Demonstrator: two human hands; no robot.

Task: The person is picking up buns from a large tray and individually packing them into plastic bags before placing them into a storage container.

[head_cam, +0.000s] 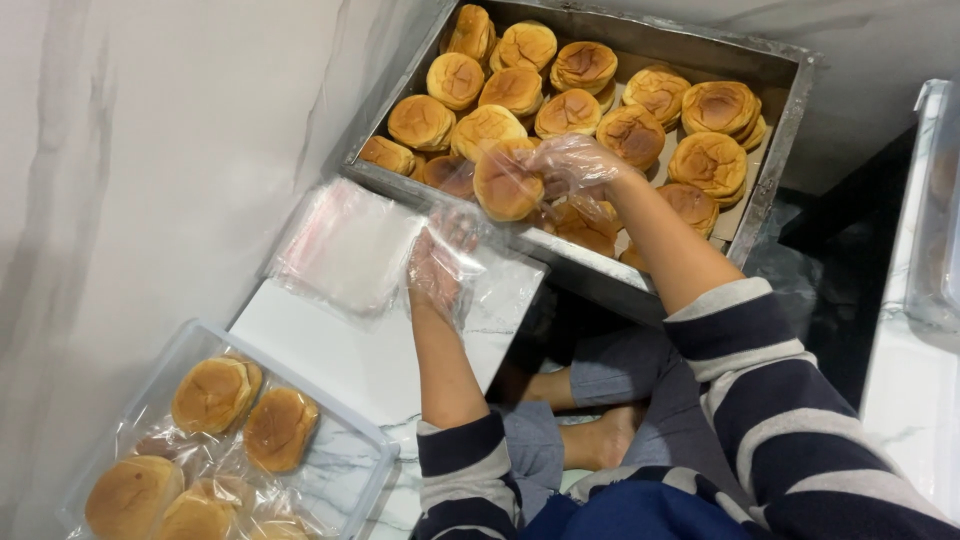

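My right hand (580,165), in a thin clear plastic glove, grips a round golden bun (505,182) at the near edge of a metal tray (780,130) filled with several similar buns. Below it, my left hand (435,270), also gloved, holds an open clear plastic bag (480,265), just under and left of the bun. A stack of clear bags (345,245) lies to the left of that hand on a white marble-look slab (330,350).
A clear plastic container (345,470) at the lower left holds several bagged buns (215,395). White marbled surfaces spread to the left and right. My crossed legs and bare foot (600,440) are below the tray. Another clear container edge (935,200) is at the right.
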